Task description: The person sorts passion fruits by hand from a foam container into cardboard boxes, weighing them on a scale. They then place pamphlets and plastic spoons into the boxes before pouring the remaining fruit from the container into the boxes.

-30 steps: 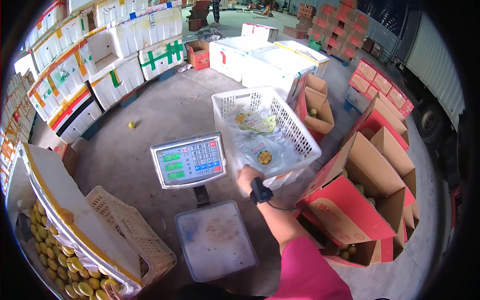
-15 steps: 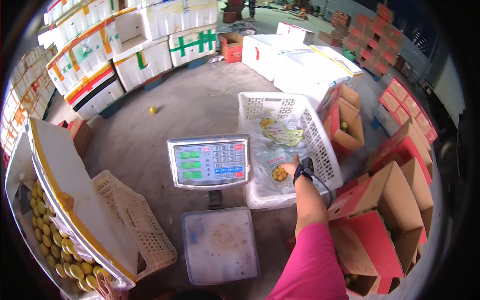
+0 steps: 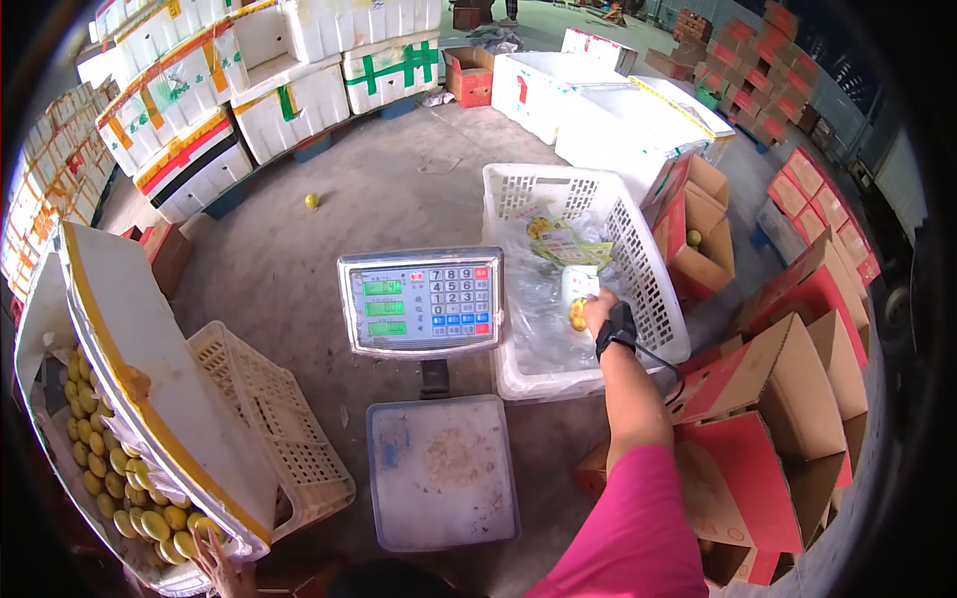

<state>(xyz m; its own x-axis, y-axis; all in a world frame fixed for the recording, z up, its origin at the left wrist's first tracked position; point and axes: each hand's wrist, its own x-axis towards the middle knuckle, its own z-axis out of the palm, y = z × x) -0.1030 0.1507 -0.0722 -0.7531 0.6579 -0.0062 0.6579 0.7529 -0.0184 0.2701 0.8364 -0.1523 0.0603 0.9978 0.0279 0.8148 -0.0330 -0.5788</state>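
My right hand (image 3: 598, 311), with a black band on its wrist, is over the white plastic crate (image 3: 506, 377). Its fingers are closed on a printed plastic bag (image 3: 578, 284) with a white panel and a yellow fruit picture. Other clear bags (image 3: 538, 324) and green-and-yellow printed bags (image 3: 563, 244) lie in the crate. At the lower left, my left hand (image 3: 221, 573) has its fingers spread at the corner of a foam box (image 3: 164, 439), beside yellow-green round fruits (image 3: 155, 523). It holds nothing that I can see.
A scale display (image 3: 422, 301) stands behind its flat weighing plate (image 3: 444, 473) in the middle. A beige crate (image 3: 274, 419) leans on the left. Open red cardboard boxes (image 3: 733, 478) crowd the right. One fruit (image 3: 312, 200) lies on the floor. Foam boxes (image 3: 294, 110) are stacked behind.
My right hand has closed on a printed bag and raised part of it, showing its white panel. The left hand shows more, fingers spread at the box corner. The view has shifted slightly.
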